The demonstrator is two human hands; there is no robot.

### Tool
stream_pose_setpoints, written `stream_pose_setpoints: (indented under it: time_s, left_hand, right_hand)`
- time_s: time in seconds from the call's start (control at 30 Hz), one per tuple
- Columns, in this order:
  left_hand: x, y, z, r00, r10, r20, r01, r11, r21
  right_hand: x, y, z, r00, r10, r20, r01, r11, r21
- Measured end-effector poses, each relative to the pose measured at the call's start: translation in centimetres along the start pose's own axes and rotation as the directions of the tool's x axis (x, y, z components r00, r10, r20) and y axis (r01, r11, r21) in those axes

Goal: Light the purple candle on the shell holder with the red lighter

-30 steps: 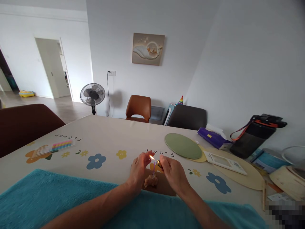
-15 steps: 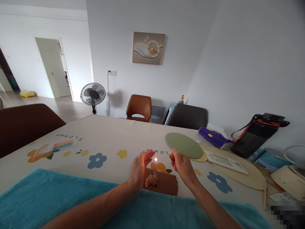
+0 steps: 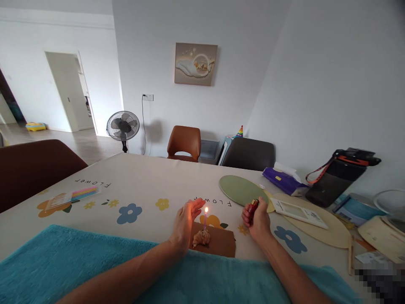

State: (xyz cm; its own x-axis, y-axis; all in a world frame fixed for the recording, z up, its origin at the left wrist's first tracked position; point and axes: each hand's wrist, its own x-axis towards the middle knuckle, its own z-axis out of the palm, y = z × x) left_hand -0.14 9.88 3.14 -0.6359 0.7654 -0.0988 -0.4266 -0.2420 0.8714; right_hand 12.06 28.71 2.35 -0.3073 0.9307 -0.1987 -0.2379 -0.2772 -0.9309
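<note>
A thin purple candle (image 3: 205,221) burns with a small flame, standing upright in a brown lump (image 3: 201,239) that looks like dough or clay. Beneath the lump lies a piece of brown cardboard (image 3: 221,242). Just left of the flame, my left hand (image 3: 185,221) is held up with its fingers stretched and its palm lit orange; it holds nothing. Over to the right, apart from the candle, my right hand (image 3: 258,217) wraps round a red lighter (image 3: 253,209), whose metal top points up and shows no flame.
A teal towel (image 3: 95,245) covers the near table edge. At left lies a clear pack of coloured candles (image 3: 85,193). On the right are a green oval mat (image 3: 242,191), a purple tissue pack (image 3: 284,181), a white frame-like card (image 3: 300,213) and a dark bottle (image 3: 338,179).
My right hand has drawn away from the candle to the right with the lighter, which has turned more upright. My left hand stays beside the flame, and the candle is alight in both.
</note>
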Motion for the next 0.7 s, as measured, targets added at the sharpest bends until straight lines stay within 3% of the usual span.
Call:
stream_pose_setpoints:
  time_s: [0.7]
  left_hand:
    - [0.22, 0.01, 0.12, 0.999, -0.019, -0.032, 0.019, 1.000, -0.008]
  right_hand:
    - [0.15, 0.48, -0.05, 0.999, -0.033, -0.006, 0.033, 0.996, -0.083]
